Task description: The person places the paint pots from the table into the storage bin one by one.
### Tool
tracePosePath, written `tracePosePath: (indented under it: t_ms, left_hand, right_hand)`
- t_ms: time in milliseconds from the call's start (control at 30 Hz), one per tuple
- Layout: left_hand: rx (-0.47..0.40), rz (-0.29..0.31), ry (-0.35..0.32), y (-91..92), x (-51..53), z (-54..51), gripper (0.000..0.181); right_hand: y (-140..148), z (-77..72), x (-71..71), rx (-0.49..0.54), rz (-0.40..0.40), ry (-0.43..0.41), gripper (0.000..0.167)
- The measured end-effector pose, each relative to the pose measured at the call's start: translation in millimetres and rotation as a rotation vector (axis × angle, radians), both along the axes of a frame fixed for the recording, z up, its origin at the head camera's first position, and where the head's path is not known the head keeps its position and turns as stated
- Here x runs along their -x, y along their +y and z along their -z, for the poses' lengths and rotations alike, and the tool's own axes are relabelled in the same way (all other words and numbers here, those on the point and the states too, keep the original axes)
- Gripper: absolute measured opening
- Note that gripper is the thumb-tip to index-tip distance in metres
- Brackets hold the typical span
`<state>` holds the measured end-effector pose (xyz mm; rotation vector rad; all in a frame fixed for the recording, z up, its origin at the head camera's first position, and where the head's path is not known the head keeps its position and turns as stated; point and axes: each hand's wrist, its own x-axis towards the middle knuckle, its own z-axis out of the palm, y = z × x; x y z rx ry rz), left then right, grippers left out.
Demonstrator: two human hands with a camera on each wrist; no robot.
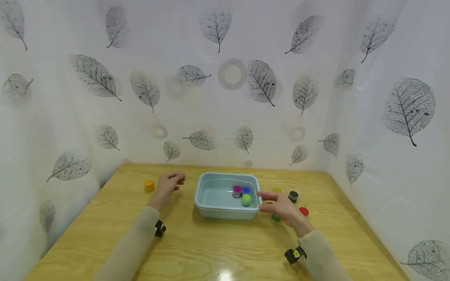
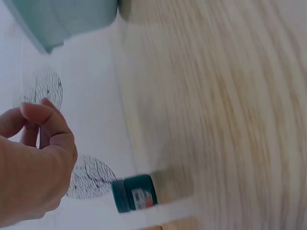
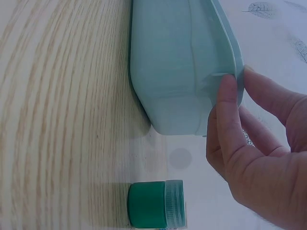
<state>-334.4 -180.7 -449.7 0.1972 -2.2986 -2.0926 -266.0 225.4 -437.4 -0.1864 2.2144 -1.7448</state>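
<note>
My right hand (image 1: 281, 207) grips the right end of a light blue plastic container (image 1: 225, 214), pinching its rim near the corner with thumb and fingers. Inside the container, toward the right, stand a purple-lidded jar (image 1: 237, 191), a blue-lidded jar (image 1: 246, 191) and a yellow-green-lidded jar (image 1: 246, 200). Left of the container, my left hand (image 1: 170, 182) hovers with loosely bent fingers and holds nothing. A dark teal jar (image 2: 135, 192) with a label stands near it in the left wrist view; in the head view I cannot make this jar out.
An orange jar (image 1: 149, 185) stands at the far left. Right of the container are a green jar (image 3: 148, 204), a yellow-lidded jar (image 1: 277, 190), a black-lidded jar (image 1: 293, 196) and a red-lidded jar (image 1: 304, 211). A leaf-patterned curtain (image 1: 225, 113) surrounds the wooden table (image 1: 218, 249).
</note>
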Motion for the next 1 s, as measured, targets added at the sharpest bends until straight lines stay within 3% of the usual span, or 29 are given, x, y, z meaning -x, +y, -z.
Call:
tracePosePath:
  t_ms: [233,433,567,767,1000]
  left_hand:
    - [-0.003,-0.074,-0.038,-27.1,-0.7,-2.4,0.039]
    - [0.127,-0.098,-0.024,-41.2,-1.4,-1.7,0.039]
    - [0.203,-0.067,-0.026,-48.1,-1.4,1.1,0.038]
    - [0.246,-0.009,-0.039,-54.3,-0.7,4.4,0.039]
    - [0.312,0.106,-0.024,-60.2,-0.1,4.9,0.043]
  right_hand:
    - [-0.1,1.8,1.5,0.007,0.005,-0.004,0.06]
    - [0.0,1.7,1.5,0.01,0.002,-0.004,0.061]
    - [0.3,1.9,1.7,0.007,0.004,-0.004,0.06]
    - [-0.2,1.1,1.1,0.003,-0.001,0.005,0.06]
    - [-1.1,-1.3,-1.3,0.012,-0.017,0.015,0.06]
